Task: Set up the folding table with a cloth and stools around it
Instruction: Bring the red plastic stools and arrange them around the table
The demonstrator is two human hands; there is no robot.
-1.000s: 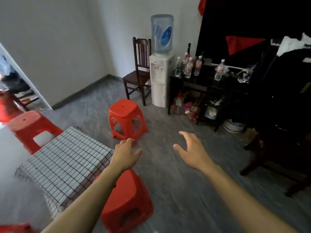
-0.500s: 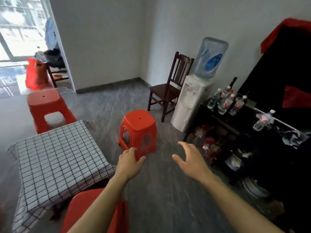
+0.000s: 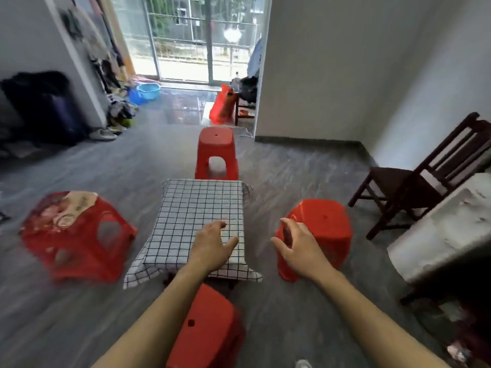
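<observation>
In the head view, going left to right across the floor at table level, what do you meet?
Stool with a printed sheet on its seat → checked cloth on the table → plain red stool → dark wooden chair.

A checked cloth (image 3: 198, 213) drapes the table; four red stools (image 3: 216, 152) (plastic) ring it on the floor (image 3: 292, 176).

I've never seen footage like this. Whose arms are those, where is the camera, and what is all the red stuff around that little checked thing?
No machine here: a person wears a wide-angle camera on the head, looking forward and down, so you see their own arms. The left hand and right hand hang in the air with loose fingers, holding nothing. The checked thing is a cloth draped over a low table. Four red stools stand around it: far stool, left stool with printed packaging on top, right stool, near stool. A dark wooden chair stands to the right.
</observation>
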